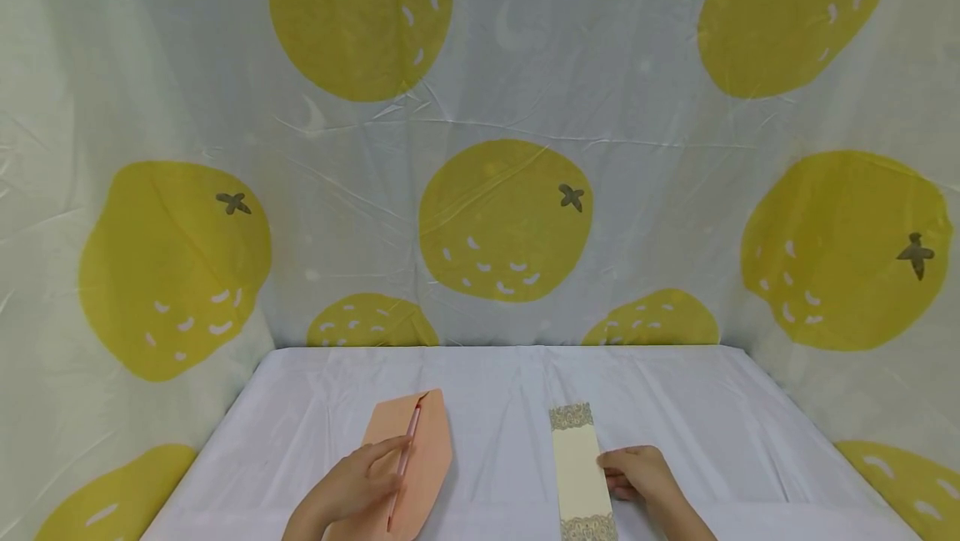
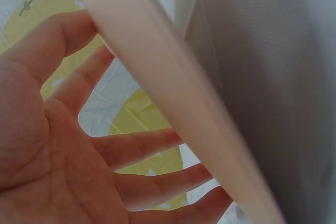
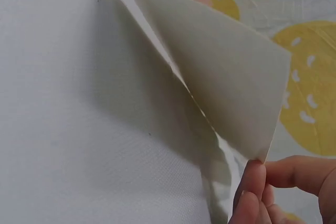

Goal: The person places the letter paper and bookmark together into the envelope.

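Observation:
My left hand (image 1: 360, 478) holds a peach envelope (image 1: 431, 462) left of the middle, its fingertips at a long slit with a pale pink edge. Up close in the left wrist view, the spread fingers (image 2: 144, 145) meet a pale pink edge, and some tips are hidden behind it. Right of the middle lies a long cream card (image 1: 581, 470) with lace-patterned bands at both ends. The right hand (image 1: 641, 474) pinches its right edge. In the right wrist view, the thumb and a finger grip the card's (image 3: 226, 72) corner; it stands raised, over a narrow pale strip.
A white cloth (image 1: 495, 441) covers the table, slightly creased. Behind and at both sides hangs a pale curtain (image 1: 645, 216) printed with large yellow fruits. Bare cloth lies between the envelope and the card.

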Tool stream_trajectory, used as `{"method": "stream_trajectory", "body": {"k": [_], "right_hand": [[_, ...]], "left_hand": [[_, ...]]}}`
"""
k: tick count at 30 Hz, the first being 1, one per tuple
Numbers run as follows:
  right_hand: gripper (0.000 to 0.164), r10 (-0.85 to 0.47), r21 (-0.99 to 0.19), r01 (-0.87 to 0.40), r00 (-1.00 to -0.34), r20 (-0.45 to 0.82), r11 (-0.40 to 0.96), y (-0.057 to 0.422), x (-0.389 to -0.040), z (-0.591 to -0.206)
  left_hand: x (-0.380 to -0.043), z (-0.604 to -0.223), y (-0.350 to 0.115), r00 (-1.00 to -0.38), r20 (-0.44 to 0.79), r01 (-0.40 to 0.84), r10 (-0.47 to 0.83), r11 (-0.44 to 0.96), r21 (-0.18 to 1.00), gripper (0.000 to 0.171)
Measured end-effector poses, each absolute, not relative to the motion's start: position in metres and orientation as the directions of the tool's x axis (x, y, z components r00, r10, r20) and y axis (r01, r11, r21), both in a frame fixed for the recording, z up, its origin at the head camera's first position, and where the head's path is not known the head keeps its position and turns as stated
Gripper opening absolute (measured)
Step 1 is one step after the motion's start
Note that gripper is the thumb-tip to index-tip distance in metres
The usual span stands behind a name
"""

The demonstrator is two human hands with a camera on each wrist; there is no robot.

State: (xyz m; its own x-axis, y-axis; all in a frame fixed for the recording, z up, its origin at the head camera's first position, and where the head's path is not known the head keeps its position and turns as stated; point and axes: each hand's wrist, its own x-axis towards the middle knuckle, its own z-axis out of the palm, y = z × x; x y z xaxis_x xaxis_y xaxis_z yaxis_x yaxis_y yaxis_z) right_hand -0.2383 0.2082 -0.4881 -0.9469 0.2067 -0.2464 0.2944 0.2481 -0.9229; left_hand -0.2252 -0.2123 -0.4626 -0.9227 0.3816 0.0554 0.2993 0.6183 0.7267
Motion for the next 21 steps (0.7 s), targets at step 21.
{"method": "stream_trajectory", "body": {"k": [21], "right_hand": [[0.023, 0.136, -0.957, 0.259, -0.961, -0.242, 0.129, 0.2083, -0.2357, -0.4890]], "left_hand": [[-0.2249, -0.4611, -0.2125, -0.921, 0.056, 0.304, 0.386, 0.619, 0.724, 0.052]]}}
